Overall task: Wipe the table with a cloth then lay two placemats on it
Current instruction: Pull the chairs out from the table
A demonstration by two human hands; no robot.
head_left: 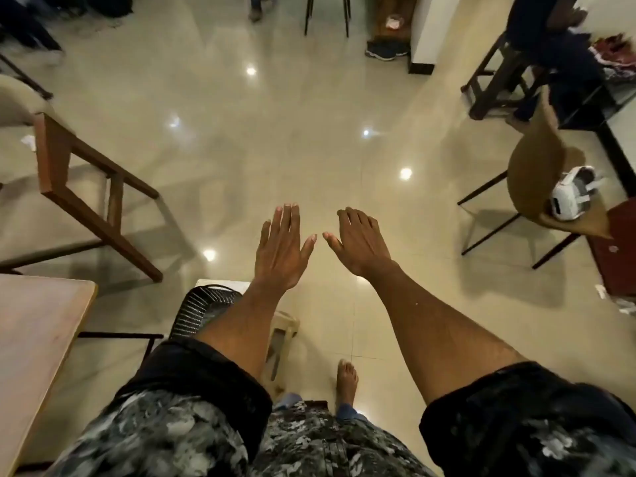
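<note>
Two hands in my head view, both held out over the glossy tiled floor (309,108), backs up, gripping nothing. Left hand (282,249): fingers straight and together, thumb spread. Right hand (361,239): fingers straight, slightly fanned, thumb tip close to the left thumb but not touching. Table (34,339): pale wooden top, near left corner of the scene, well apart from both hands. Cloth and placemats: I cannot pick them out. Wooden chair (86,187): left, beyond the table. Round-backed chair (540,180): far right, a white device (571,194) resting on its seat. Black mesh basket (203,311): near, just under my left forearm. One bare foot (346,380) on the floor below.
</note>
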